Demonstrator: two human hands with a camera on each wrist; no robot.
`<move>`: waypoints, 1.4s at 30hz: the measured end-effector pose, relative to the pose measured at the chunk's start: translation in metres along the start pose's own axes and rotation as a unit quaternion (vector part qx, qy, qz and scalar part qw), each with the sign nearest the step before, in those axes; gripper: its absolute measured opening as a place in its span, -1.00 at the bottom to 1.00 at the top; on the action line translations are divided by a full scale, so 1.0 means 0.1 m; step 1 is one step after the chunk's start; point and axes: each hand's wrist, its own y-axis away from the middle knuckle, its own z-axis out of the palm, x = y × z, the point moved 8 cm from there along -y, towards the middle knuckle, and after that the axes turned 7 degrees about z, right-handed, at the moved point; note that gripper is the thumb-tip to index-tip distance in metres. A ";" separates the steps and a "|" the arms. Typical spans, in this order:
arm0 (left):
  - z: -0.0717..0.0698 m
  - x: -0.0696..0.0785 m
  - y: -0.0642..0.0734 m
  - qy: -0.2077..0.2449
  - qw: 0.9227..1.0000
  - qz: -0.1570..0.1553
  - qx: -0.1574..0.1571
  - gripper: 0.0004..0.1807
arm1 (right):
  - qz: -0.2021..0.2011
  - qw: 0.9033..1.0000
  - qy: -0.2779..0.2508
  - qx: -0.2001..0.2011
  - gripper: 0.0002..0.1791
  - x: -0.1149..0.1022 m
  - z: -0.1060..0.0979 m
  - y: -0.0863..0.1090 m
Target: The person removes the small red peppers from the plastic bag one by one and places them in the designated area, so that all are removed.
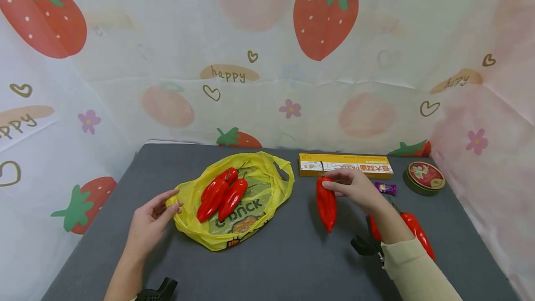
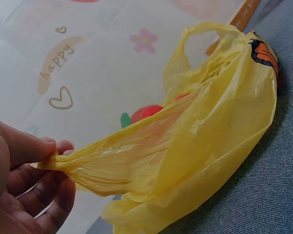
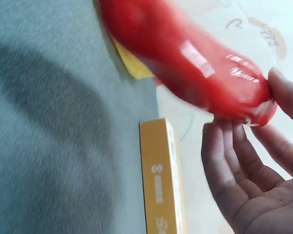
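A yellow plastic bag lies spread on the grey table, its mouth facing up. Several red peppers are in it. At the bag's left edge my left hand pinches the plastic between thumb and fingers; the left wrist view shows the bag drawn taut from the fingertips. To the right of the bag, my right hand holds another red pepper by its stem end, tip pointing down. In the right wrist view this pepper is gripped between thumb and fingers, above the table.
A yellow pasta box lies at the back of the table. Right of it are a small purple packet and a round tin. More red peppers lie partly behind my right forearm. A strawberry-print cloth hangs behind.
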 end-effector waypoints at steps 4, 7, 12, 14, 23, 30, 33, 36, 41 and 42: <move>0.01 -0.01 0.00 0.000 1.000 -0.005 -0.002 -0.55 | 0.006 1.000 0.020 0.009 -0.45 0.05 -0.06 0.06; 0.01 -0.01 0.00 0.000 1.000 -0.007 -0.002 -0.55 | 0.016 0.999 0.029 0.015 -0.42 0.10 -0.10 0.11; 0.01 -0.02 0.00 0.002 1.000 -0.008 -0.003 -0.56 | 0.018 0.997 0.065 0.020 -0.40 0.16 -0.18 0.21; 0.02 -0.02 0.00 0.002 1.000 -0.009 -0.003 -0.56 | 0.012 0.996 0.085 0.022 -0.42 0.18 -0.21 0.25; 0.02 -0.01 0.00 0.005 1.000 -0.006 -0.004 -0.55 | 0.001 0.991 0.132 0.037 -0.46 0.27 -0.33 0.40; 0.03 -0.01 0.01 -0.001 1.000 0.004 -0.007 -0.57 | -0.007 0.980 0.193 0.054 -0.48 0.35 -0.39 0.49; 0.03 -0.01 0.01 -0.004 1.000 0.008 -0.005 -0.58 | -0.003 0.978 0.203 0.053 -0.50 0.38 -0.39 0.52; 0.03 -0.01 0.00 -0.005 1.000 0.009 -0.003 -0.58 | -0.009 0.974 0.218 0.057 -0.52 0.39 -0.40 0.57; 0.03 -0.01 0.00 -0.007 1.000 0.009 -0.001 -0.58 | -0.020 0.970 0.233 0.070 -0.56 0.41 -0.41 0.64; 0.03 -0.01 0.00 -0.007 1.000 0.009 -0.001 -0.58 | -0.020 0.969 0.233 0.073 -0.55 0.41 -0.41 0.65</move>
